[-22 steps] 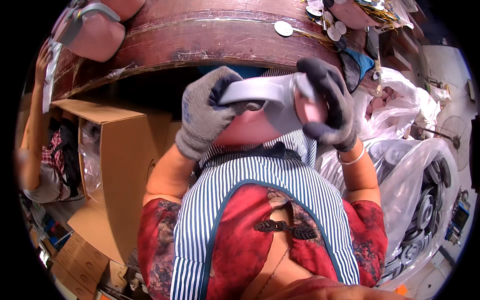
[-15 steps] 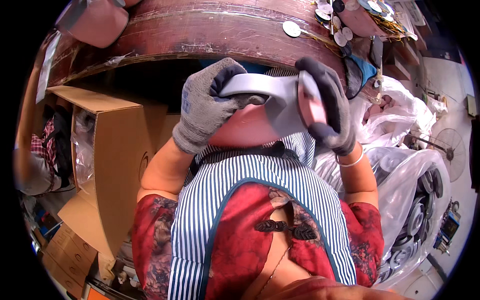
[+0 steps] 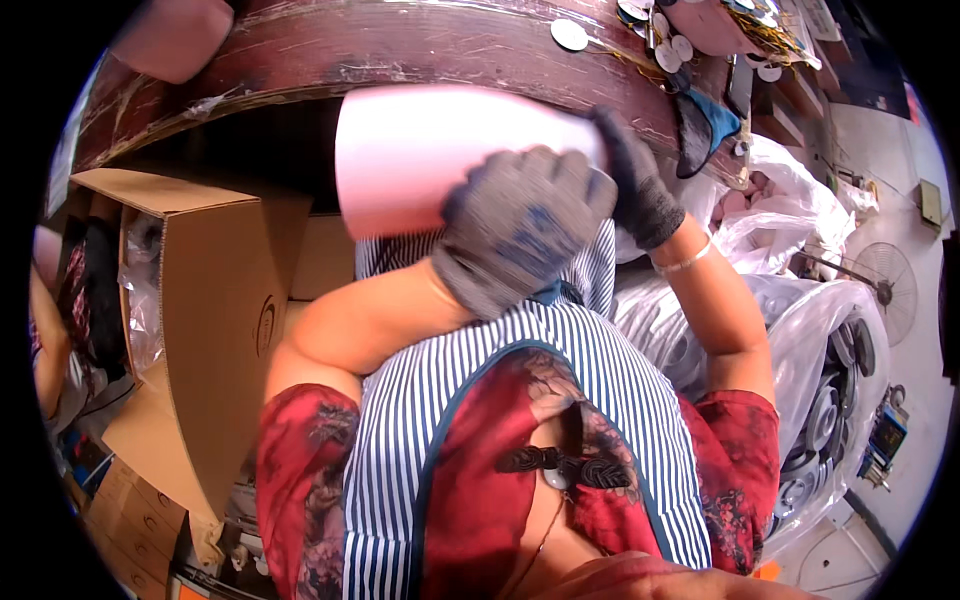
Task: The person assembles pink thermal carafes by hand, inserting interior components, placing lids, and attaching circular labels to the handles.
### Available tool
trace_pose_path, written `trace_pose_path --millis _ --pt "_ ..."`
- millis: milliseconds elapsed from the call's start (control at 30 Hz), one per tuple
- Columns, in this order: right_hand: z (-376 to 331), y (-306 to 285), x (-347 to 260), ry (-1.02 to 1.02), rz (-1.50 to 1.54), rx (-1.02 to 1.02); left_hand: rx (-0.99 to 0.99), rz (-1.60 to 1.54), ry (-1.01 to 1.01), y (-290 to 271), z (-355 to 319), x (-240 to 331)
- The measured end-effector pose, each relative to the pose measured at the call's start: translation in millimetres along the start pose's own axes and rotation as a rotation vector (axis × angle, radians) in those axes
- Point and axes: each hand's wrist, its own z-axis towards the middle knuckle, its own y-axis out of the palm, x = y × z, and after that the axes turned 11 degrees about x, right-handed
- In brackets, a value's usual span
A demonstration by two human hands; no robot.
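Pale pink shell (image 3: 440, 160) now tilted up, larger; left hand (image 3: 520, 225) and right hand (image 3: 632, 190) apparently in closed grip on it.

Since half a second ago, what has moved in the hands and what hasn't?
The pale pink piece has turned and come up toward the camera, so a broad smooth face now shows. The left hand has slid across in front of it, over its lower right part. The right hand still grips the right end. Both gloves are still on; the cardboard box and wooden bench edge are unchanged.
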Motion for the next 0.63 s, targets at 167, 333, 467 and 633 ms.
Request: trace_pose_path --millis 167,333,467,633 --pt "-16.0 -36.1 -42.0 -0.527 -0.111 -0.088 0.03 -0.671 -0.295 -33.5 -0.3 -111.1" --pt "-0.1 -46.2 -118.3 -1.242 -0.325 -0.454 -0.161 -1.16 -0.453 -12.8 16.0 -128.4" --pt "2.9 -54.5 -134.2 -1.203 -0.275 -0.699 -0.42 -1.336 -0.253 18.4 32.5 -132.9" --pt "24.9 -46.7 -88.1 -1.441 -0.351 -0.657 -0.499 -1.413 -0.27 72.2 50.2 -135.2"
